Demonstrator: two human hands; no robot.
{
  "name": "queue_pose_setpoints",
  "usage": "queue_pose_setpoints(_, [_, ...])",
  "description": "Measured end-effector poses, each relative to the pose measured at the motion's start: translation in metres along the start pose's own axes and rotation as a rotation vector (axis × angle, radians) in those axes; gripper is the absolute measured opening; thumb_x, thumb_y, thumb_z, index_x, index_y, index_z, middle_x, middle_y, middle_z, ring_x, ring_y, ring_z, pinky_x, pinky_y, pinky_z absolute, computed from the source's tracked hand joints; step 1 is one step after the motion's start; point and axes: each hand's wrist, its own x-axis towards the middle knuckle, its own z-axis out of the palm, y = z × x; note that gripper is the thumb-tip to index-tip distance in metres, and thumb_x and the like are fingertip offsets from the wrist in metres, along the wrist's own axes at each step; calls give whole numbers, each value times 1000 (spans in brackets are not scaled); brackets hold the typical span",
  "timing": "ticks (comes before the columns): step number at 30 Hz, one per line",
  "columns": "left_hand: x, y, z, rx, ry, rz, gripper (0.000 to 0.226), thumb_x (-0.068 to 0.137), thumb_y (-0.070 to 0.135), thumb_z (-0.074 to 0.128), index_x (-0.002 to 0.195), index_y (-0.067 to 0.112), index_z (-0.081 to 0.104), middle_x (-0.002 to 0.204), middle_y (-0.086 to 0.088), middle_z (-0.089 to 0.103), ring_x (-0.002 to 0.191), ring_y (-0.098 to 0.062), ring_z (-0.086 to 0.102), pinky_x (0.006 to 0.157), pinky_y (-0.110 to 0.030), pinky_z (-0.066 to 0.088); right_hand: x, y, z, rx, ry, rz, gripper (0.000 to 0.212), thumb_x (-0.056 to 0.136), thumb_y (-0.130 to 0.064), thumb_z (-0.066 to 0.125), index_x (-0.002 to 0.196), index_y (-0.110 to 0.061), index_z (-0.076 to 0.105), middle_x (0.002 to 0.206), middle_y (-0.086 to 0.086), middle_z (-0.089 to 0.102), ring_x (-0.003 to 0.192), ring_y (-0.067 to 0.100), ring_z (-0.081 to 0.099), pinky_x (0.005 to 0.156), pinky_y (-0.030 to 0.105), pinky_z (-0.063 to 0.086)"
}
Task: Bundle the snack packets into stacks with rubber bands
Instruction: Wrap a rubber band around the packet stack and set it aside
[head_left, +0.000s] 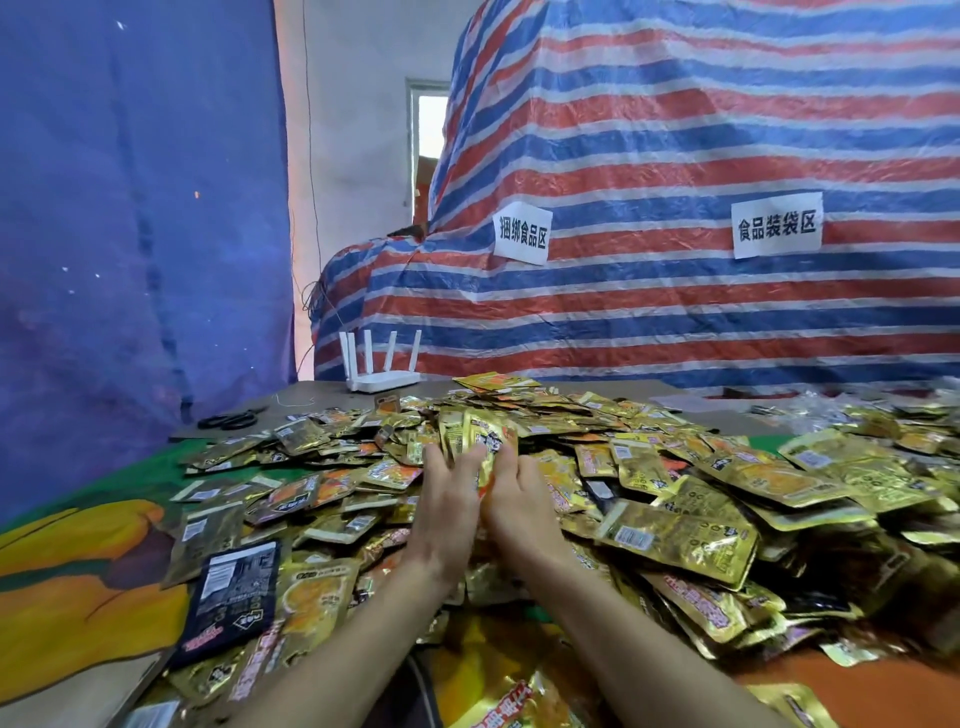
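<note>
Left hand (448, 501) and right hand (521, 499) meet at 12 o'clock of the forearms. Fingers (435, 460) are curled round a small stack of packets (475, 435) held on edge, probably to square it for banding. Loose pile (675, 519) covers the tabletop (78, 545) from centre to 3 o'clock. No rubber band seen — may be hidden. Scissors (231, 418) at 10 o'clock.
</note>
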Motion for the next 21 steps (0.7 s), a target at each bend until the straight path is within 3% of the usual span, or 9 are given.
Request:
queue_pose_setpoints(2, [2, -3, 1, 55, 11, 11, 91, 88, 56, 62, 156, 16, 17, 156, -10, 37, 140, -25, 40, 112, -49, 40, 1, 3, 3, 90, -27, 7, 40, 106, -52, 27, 110, -17, 46, 98, 0, 59, 88, 13, 60, 77, 37, 51])
queue_pose_setpoints(4, [7, -6, -2, 12, 27, 0, 82, 88, 41, 73, 151, 12, 30, 145, -10, 51, 132, -28, 51, 106, -51, 47, 5, 4, 1, 176, -65, 52, 29, 108, -45, 32, 110, -19, 45, 103, 6, 63, 92, 20, 65, 81, 42, 58])
queue_pose_setpoints(6, [11, -8, -9, -47, 20, -30, 59, 84, 24, 79, 134, 8, 52, 122, -11, 69, 108, -27, 68, 90, -47, 58, 10, 2, -3, 286, -117, 118, 25, 109, -30, 36, 120, -14, 51, 112, 13, 65, 102, 29, 67, 87, 46, 58])
queue_pose_setpoints(8, [14, -8, -15, -85, -15, -67, 26, 80, 7, 79, 104, 6, 69, 96, -14, 76, 82, -28, 75, 67, -39, 62, 14, 1, -8, 419, -173, 181, 27, 105, -19, 40, 122, -11, 59, 115, 20, 68, 106, 38, 68, 89, 51, 57])
queue_pose_setpoints(10, [12, -7, -19, -109, -80, -102, 9, 78, 1, 77, 83, 8, 75, 85, -14, 77, 72, -28, 74, 61, -35, 60, 14, 3, -12, 465, -229, 217, 33, 102, -28, 42, 103, -17, 73, 95, 14, 74, 86, 30, 73, 71, 40, 61])
queue_pose_setpoints(12, [9, -6, -19, -66, -157, -68, 6, 73, 6, 74, 76, 10, 76, 81, -10, 75, 71, -27, 71, 69, -38, 59, 12, 4, -11, 503, -295, 200, 53, 100, -43, 42, 69, -21, 78, 69, 2, 71, 61, 15, 69, 56, 26, 55])
queue_pose_setpoints(15, [-2, -5, -8, -18, -189, 48, 7, 64, 15, 60, 63, 15, 67, 62, -5, 61, 63, -23, 59, 59, -35, 51, 10, 1, -6, 522, -331, 83, 63, 99, -60, 38, 64, -23, 75, 66, -5, 69, 60, 9, 67, 54, 20, 52])
queue_pose_setpoints(18, [-2, -11, -1, 1, -136, 188, 19, 67, 13, 54, 83, 14, 65, 66, -8, 60, 62, -18, 56, 55, -30, 45, 13, -7, -11, 512, -221, -21, 59, 101, -59, 36, 81, -16, 70, 67, -5, 69, 62, 7, 66, 54, 16, 50])
queue_pose_setpoints(21, [-1, -18, 2, 29, -167, 197, 40, 73, 5, 58, 112, 12, 50, 88, -18, 63, 75, -22, 63, 63, -34, 52, 12, -12, -17, 372, -116, -123, 45, 104, -39, 46, 89, -2, 67, 77, 3, 68, 73, 13, 64, 62, 23, 50])
